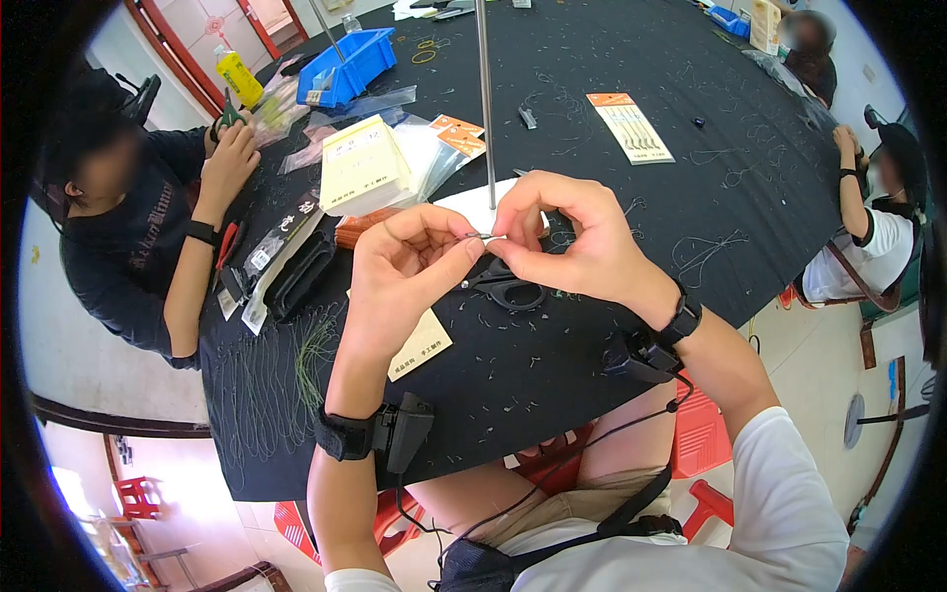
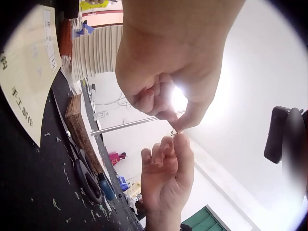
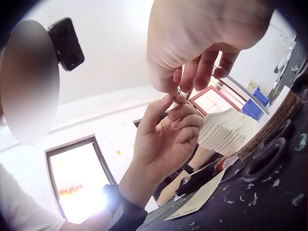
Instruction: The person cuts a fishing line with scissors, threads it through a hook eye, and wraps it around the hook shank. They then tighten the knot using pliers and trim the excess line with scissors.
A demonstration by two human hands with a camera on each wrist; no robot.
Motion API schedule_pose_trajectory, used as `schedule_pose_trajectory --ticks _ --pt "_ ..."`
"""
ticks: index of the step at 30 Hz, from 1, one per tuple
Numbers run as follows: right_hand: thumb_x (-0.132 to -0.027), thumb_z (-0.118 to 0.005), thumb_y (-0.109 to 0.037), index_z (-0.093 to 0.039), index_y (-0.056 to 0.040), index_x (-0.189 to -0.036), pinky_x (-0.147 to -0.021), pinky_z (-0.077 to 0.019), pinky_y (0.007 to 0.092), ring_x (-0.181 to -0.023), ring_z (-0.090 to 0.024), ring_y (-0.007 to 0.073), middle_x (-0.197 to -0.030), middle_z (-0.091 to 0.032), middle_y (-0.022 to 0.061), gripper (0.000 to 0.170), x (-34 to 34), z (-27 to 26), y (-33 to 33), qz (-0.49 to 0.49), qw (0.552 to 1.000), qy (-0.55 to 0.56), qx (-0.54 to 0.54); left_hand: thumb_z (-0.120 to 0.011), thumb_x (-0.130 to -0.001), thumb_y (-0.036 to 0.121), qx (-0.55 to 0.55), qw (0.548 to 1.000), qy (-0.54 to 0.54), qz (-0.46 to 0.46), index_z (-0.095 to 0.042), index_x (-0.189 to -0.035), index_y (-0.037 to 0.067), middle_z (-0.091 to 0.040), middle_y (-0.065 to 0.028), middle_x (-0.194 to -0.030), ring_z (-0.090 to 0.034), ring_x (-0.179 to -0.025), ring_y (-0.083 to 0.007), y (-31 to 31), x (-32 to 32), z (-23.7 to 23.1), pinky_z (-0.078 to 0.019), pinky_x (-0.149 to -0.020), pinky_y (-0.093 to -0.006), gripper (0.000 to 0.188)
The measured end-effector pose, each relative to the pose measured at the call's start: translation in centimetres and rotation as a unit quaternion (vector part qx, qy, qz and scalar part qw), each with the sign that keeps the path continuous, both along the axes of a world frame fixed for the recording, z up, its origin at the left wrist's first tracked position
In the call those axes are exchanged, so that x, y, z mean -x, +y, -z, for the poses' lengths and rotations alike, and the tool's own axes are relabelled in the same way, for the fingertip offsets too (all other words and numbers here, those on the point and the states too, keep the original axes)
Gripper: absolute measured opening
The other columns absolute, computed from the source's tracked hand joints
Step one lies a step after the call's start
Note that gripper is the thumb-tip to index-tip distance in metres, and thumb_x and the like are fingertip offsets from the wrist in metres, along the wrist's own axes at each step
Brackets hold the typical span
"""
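Both hands meet over the table, fingertip to fingertip. My left hand (image 1: 406,264) pinches a tiny dark fish hook (image 2: 173,133) between thumb and index finger. From the other side my right hand (image 1: 584,242) pinches the same hook, its thumb and index tip right at the left fingertips. The hook's curve (image 3: 178,91) peeks out between the fingers in the right wrist view; the rest is hidden. Black-handled scissors (image 1: 513,290) lie on the table just below the hands. Behind the hands, a thin metal rod (image 1: 485,99) rises from a white-topped block (image 2: 76,118).
A stack of cream cards (image 1: 363,163) stands left of the rod, near a blue bin (image 1: 347,69). A printed card (image 1: 422,345) lies under the left wrist. Green line strands (image 1: 281,375) spread at the left edge. A hook packet (image 1: 629,128) lies farther back. Other people sit at both sides.
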State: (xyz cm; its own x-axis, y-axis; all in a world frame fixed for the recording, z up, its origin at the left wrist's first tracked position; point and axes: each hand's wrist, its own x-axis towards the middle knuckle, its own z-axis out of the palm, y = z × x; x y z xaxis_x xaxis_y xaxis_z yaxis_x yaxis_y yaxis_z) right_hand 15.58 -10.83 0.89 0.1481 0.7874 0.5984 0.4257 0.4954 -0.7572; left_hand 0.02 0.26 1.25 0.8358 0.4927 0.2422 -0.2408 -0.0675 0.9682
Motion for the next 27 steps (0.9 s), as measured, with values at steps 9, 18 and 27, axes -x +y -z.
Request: schedule_pose_trajectory --ticks 9,18,27 --pt "-0.073 -0.068 -0.005 -0.061 -0.0063 -0.08 -0.049 -0.0389 0.0194 -0.053 -0.051 0.0037 -0.062 -0.057 -0.0023 0.01 -0.05 0.14 0.09 0.012 1.0 -0.008 0.0 -0.062 -0.081 -0.001 0.006 1.0 -0.007 0.007 -0.059 -0.088 -0.001 -0.059 -0.0003 -0.082 -0.053 -0.074 -0.0039 -0.05 -0.02 0.03 -0.0418 -0.065 -0.0166 0.008" --pt "-0.073 -0.068 -0.007 -0.06 -0.0064 -0.078 -0.048 -0.0393 0.0197 -0.052 -0.051 0.0048 -0.061 -0.056 -0.0014 0.01 -0.04 0.08 0.02 0.009 1.0 -0.012 0.009 -0.061 -0.083 0.002 0.008 1.0 0.005 0.001 -0.06 -0.088 -0.001 -0.058 0.0006 -0.081 -0.052 -0.075 -0.0039 -0.07 0.09 -0.06 -0.0408 -0.066 -0.018 0.006" --pt "-0.073 -0.068 -0.005 -0.061 -0.0061 -0.08 -0.048 -0.0395 0.0192 -0.052 -0.052 0.0044 -0.06 -0.056 -0.0019 0.01 0.07 -0.11 0.02 0.025 1.0 -0.005 0.009 -0.059 -0.086 0.006 0.016 1.0 0.016 -0.008 -0.061 -0.089 -0.002 -0.058 0.0001 -0.083 -0.051 -0.076 -0.0041 0.14 0.11 0.07 -0.0411 -0.067 -0.0187 0.009"
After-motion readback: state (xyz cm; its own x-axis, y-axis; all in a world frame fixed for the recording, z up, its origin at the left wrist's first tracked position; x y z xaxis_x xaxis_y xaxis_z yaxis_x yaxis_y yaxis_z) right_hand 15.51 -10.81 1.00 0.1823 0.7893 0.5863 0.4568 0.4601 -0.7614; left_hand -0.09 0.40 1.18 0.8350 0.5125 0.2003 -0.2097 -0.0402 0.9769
